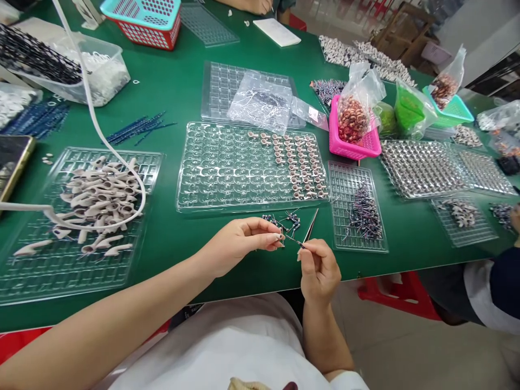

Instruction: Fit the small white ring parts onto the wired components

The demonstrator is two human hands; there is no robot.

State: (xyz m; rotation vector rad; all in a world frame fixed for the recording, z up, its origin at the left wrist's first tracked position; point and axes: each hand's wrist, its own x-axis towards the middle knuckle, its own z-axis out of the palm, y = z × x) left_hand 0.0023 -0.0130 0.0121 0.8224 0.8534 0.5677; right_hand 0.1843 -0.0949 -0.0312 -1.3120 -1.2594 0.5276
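Observation:
My left hand [238,244] is closed in a pinch just over the table's front part. From its fingertips a thin dark wire lead [291,239] runs across to my right hand [319,268]. The right thumb and fingers pinch the small dark end of this part, most of which they cover. Behind the right hand lies a pair of metal tweezers [311,225], pointing away. Several small dark wired parts [293,220] lie loose beyond my fingertips. Farther back, a clear moulded tray [219,168] has small pinkish-beige cup-shaped pieces [298,168] in its right-hand pockets.
At left, beige hollow pieces [101,195] lie heaped on a tray, with a white cable [91,108] looping over them. A tray of dark wired parts [363,214] and a pink basket [355,149] stand at right. A co-worker's sleeve [483,295] shows at far right.

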